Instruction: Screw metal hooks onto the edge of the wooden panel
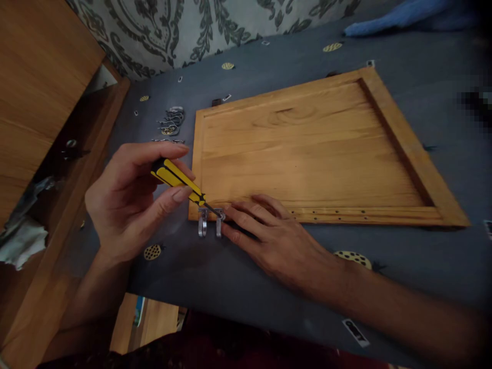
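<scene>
The yellow-and-black screwdriver point(179, 180) slants down to the right, its tip meeting a metal double hook point(210, 220) that sits at the near left corner of a wooden door panel point(307, 148). The left hand point(126, 202) is curled around the handle, thumb and fingertips pinching it. The right hand point(272, 238) lies flat and spread, holding nothing, its fingers on the panel's near edge just beside the hook. The panel lies on a grey patterned cloth point(238, 287). A small pile of metal hooks point(172, 122) rests beyond its left corner, and a wooden cabinet point(34, 92) stands further left
</scene>
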{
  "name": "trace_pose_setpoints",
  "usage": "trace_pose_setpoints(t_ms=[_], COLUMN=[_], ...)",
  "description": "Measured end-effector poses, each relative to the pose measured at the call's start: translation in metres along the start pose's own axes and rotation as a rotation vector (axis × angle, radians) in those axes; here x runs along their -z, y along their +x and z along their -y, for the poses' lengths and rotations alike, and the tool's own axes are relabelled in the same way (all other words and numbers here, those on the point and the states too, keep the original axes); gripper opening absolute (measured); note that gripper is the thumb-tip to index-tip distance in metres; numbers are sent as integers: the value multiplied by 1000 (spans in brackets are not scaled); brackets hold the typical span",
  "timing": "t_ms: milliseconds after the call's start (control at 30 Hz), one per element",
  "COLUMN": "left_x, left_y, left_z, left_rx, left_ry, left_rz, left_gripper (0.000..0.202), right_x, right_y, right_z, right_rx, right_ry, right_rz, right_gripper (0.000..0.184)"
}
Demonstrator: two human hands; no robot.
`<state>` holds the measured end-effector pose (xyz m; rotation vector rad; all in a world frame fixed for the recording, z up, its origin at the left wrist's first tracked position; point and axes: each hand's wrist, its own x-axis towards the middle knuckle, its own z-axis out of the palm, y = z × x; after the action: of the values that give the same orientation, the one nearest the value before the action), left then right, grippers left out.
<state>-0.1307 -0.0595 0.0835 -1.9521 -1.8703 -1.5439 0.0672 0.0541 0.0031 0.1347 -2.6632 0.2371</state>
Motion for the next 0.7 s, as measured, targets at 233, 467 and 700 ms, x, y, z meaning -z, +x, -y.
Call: trace_pose_setpoints(t_ms=[233, 467, 700], left_x=[0, -1, 0], left_y=[1, 2, 3], left_z=[2, 2, -3], left_rx=[-30, -81, -13], left_ry=[41, 10, -45], left_rz=[-34, -24, -21], left_gripper=[46, 45, 46], right_x=[0, 1, 1], right_y=[0, 0, 1], right_z=[0, 0, 0], right_rx=[-7, -7, -10], right_ry=[-8, 17, 24], right_rz=[12, 6, -24], right_gripper=[29, 29, 29])
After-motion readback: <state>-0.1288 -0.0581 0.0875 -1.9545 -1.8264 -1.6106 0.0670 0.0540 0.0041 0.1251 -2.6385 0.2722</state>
